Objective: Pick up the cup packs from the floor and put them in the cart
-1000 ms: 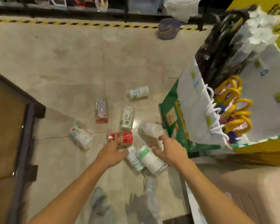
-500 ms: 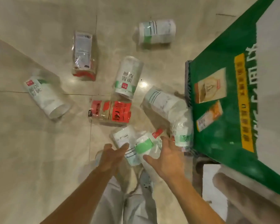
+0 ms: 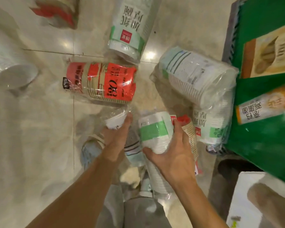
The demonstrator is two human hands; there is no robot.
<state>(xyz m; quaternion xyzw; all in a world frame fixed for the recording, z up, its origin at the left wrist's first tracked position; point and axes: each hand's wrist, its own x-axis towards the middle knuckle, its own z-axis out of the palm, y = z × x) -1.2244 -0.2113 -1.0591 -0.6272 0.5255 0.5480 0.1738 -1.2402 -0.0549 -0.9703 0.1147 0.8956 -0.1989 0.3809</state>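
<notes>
While stooping low, wrapping right hand (image 3: 176, 156) around green-banded cup pack (image 3: 153, 131), thumb beneath for lift; clasping end of white cup pack (image 3: 114, 122) with left hand (image 3: 115, 137). Lying low on floor (image 3: 36, 145), near green panel (image 3: 260, 145).

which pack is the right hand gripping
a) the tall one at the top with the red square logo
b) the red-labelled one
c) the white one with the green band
c: the right hand has its thumb and fingers curled round the white pack with the green band; the red-labelled pack lies apart from it on the floor.
</notes>
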